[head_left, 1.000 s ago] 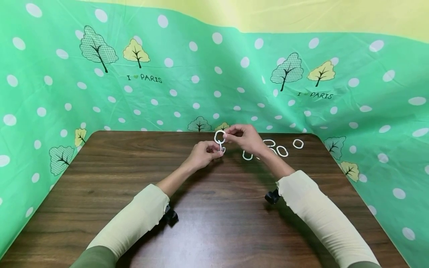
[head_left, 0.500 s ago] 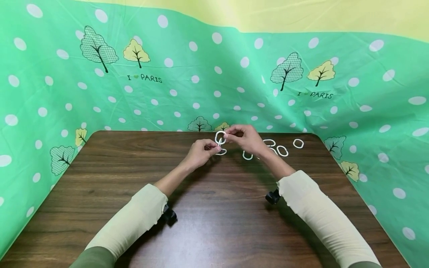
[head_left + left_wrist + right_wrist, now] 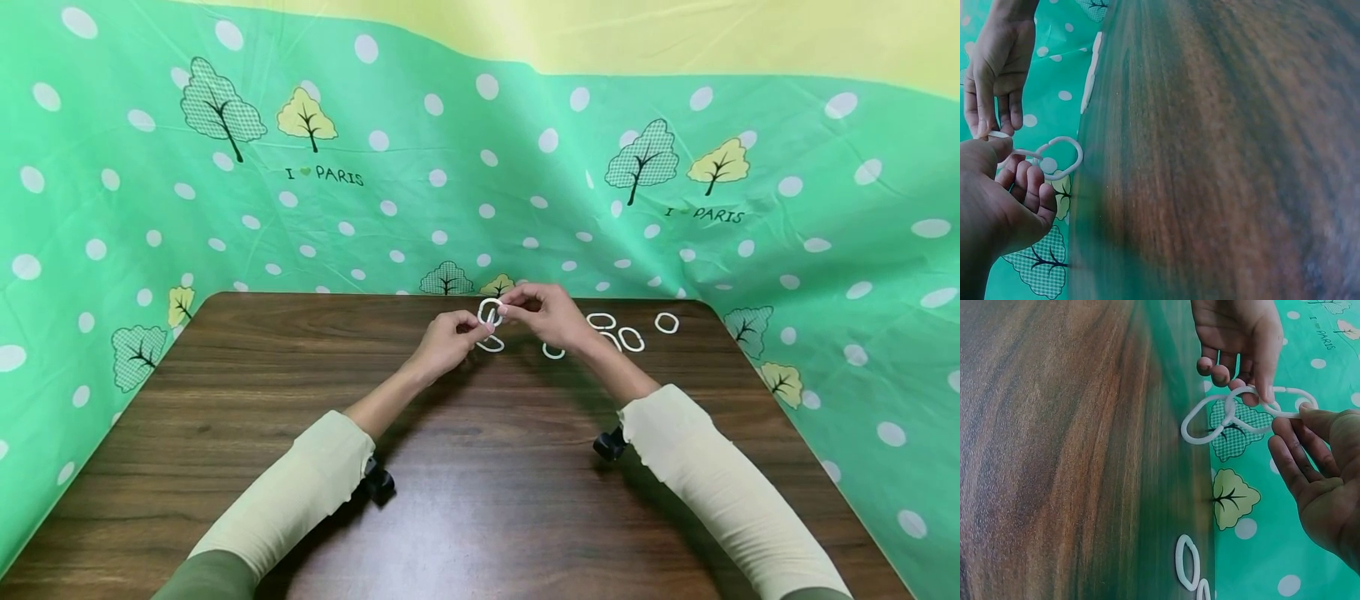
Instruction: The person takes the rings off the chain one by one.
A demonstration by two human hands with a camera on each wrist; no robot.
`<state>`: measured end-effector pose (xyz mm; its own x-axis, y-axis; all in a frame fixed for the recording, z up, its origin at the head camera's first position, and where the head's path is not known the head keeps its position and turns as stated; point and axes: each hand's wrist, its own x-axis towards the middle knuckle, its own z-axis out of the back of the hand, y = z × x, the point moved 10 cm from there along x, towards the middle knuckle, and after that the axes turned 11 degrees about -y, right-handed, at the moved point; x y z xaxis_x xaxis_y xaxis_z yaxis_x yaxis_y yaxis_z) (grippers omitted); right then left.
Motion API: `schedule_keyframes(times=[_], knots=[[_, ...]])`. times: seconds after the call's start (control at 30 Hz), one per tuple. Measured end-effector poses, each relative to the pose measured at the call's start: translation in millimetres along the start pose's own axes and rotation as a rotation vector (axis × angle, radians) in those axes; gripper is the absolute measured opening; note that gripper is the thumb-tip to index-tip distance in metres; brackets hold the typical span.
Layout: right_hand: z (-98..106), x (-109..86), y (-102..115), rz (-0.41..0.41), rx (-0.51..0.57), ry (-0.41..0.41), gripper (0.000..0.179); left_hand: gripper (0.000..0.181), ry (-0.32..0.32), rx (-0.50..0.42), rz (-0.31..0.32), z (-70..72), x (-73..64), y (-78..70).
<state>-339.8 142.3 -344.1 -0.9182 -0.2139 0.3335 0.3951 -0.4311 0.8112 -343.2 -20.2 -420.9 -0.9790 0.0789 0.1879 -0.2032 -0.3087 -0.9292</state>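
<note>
Three white plastic chain links hang joined above the far side of the table. My right hand (image 3: 551,317) pinches the upper link (image 3: 1314,400) between thumb and fingertips. With thumb and forefinger, my left hand (image 3: 448,342) pinches the middle link (image 3: 1231,405), which passes through the upper one. The third link (image 3: 1080,153) dangles from the middle one below the left fingers and is held by neither hand. Both hands are close together, and the left thumb and fingertips cover part of where the upper and middle links meet.
Several loose white links lie on the brown wooden table (image 3: 465,467), to the right of and behind the right forearm, one link (image 3: 657,322) farther right. A green dotted curtain (image 3: 420,217) rises behind the table. A black wrist camera (image 3: 378,483) sits under the left sleeve.
The left fingers have shifted their pinch up the middle link, and the lowest link now hangs free below them. The right hand has lowered the upper link slightly.
</note>
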Motion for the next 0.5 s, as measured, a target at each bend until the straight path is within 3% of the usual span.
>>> schedule_keyframes(times=[0.1,0.27,0.5], knots=[[-0.6,-0.8,1.6,0.003,-0.001,0.005,0.022,0.028,0.004,-0.031,-0.007,-2.3,2.3,4.7],[-1.0,-1.3,3.3,0.014,-0.023,0.014,0.021,0.023,-0.003,-0.066,0.061,0.0,-8.2,-8.9],[-1.3,-1.7,2.7,0.010,-0.032,0.016,0.019,0.021,-0.012,-0.048,0.060,0.6,-12.0,-17.5]])
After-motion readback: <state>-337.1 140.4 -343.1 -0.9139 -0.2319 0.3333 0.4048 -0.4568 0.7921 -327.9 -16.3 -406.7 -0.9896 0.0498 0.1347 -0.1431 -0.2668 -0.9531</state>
